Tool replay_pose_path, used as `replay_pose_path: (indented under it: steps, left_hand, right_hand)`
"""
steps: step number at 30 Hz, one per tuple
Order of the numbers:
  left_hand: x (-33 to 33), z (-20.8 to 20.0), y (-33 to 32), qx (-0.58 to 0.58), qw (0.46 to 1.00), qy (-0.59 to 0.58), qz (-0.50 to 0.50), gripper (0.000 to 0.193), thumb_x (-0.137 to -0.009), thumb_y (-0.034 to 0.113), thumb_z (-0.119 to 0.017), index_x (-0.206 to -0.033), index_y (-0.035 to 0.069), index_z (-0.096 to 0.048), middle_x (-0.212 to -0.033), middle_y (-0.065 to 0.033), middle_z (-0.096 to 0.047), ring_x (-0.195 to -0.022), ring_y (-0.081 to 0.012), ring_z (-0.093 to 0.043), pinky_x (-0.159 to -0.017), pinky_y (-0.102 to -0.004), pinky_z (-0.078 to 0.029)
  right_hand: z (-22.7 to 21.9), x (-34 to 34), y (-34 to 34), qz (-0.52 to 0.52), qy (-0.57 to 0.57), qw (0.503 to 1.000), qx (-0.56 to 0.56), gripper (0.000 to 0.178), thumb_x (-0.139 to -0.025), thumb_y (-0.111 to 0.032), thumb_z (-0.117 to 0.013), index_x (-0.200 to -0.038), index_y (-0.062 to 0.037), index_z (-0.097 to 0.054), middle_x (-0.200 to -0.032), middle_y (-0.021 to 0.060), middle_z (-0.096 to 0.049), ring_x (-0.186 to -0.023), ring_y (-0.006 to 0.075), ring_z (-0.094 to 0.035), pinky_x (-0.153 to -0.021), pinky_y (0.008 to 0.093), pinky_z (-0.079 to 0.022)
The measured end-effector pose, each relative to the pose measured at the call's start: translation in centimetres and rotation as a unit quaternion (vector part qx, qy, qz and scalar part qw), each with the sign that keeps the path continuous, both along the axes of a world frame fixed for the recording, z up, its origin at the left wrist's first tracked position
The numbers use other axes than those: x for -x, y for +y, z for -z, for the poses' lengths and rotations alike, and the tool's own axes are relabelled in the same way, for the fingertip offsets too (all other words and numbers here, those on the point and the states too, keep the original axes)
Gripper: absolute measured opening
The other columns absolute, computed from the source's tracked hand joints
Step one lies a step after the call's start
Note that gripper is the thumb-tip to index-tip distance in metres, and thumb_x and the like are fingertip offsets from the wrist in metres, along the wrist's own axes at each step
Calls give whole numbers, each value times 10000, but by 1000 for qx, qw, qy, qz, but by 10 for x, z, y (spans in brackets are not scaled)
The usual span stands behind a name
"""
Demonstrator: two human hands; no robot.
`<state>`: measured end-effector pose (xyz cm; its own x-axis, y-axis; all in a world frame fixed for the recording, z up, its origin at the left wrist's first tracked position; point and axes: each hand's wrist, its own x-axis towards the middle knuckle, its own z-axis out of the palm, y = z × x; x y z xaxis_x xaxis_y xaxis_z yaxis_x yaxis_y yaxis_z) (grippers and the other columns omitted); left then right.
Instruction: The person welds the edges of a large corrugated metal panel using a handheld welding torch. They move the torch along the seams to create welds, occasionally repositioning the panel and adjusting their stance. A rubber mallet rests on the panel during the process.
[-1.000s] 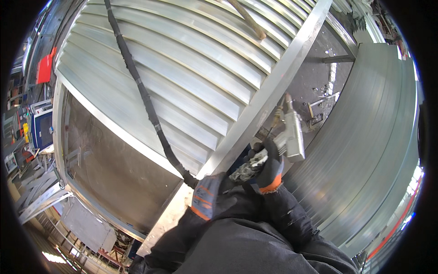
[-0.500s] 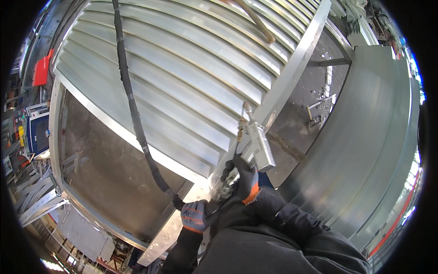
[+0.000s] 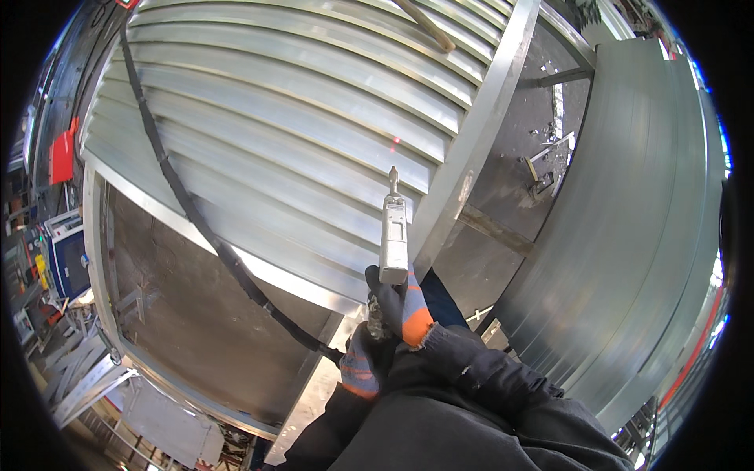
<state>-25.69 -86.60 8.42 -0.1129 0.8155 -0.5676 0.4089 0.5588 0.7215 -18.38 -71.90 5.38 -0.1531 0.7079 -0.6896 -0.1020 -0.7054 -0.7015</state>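
One big ribbed sheet-metal panel (image 3: 298, 133) fills most of the view, its corrugations running across, w/ one angled metal frame bar (image 3: 479, 149) along its right edge. To the right, one curved stack of steel sheet (image 3: 628, 235). One black hose (image 3: 196, 220) drapes down across the panel and runs into the tool's rear near the hands. One handheld tool (image 3: 393, 239), grey, slim-bodied, w/ a thin tip pointing up at the ribs beside the frame bar; a small red dot (image 3: 395, 141) shows on the panel just above the tip. Two gloved hands: right hand (image 3: 400, 302) clenched round the tool's lower body, left hand (image 3: 363, 361) closed below it at the hose end, grip looks firm but fingers partly hidden. Risks, as I judge: tip could skid off a sloped rib and miss its mark, since the ribs give little flat seat; hose weight hanging to the left could drag the tool off line; sheet edges close to the sleeves could snag or cut. Workshop clutter at far left, too small to tell.
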Motion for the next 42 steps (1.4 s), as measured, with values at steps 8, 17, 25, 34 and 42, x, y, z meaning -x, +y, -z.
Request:
replay_pose_path:
  steps: [8,17,25,34,42]
  left_hand:
    - [64,-25,44,154,950,-258,-87,503,-917,30,-638,-1377,-22,-442,-972,-106,-681,-809,-169,-688,-719,-331,-565]
    - [81,-31,103,148,923,-317,-162,360,-955,85,-597,-1288,23,-472,-744,-40,-569,-503,-116,-533,-436,-271,-406]
    - [88,-30,128,150,934,-302,-121,455,-953,105,-606,-1360,-24,-449,-751,-36,-583,-505,-95,-522,-455,-257,-410]
    - [86,-29,136,172,925,-309,-140,471,-945,68,-591,-1382,-18,-436,-787,-34,-590,-522,-94,-527,-463,-256,-421]
    - [87,-35,147,190,922,-308,-140,467,-945,51,-576,-1384,-11,-428,-798,-43,-574,-521,-101,-519,-460,-260,-418]
  right_hand:
    - [-43,-5,50,-60,11,998,-17,825,-829,-173,-778,-1475,6,-297,-1215,147,-527,-1074,197,-540,-908,386,-508]
    - [-22,14,73,-41,-52,997,-34,938,-784,-213,-839,-1472,74,-270,-1119,148,-565,-969,177,-577,-829,350,-540]
    - [-16,17,84,-8,-25,999,-23,943,-793,-206,-837,-1485,73,-262,-1183,156,-546,-998,177,-584,-836,336,-551]
    - [-15,16,89,10,-15,1000,-23,906,-808,-151,-815,-1494,55,-261,-1204,147,-516,-1018,172,-576,-843,335,-551]
    - [-15,17,91,19,-20,1000,-3,823,-824,-148,-796,-1460,40,-310,-1138,127,-535,-969,163,-583,-809,328,-553]
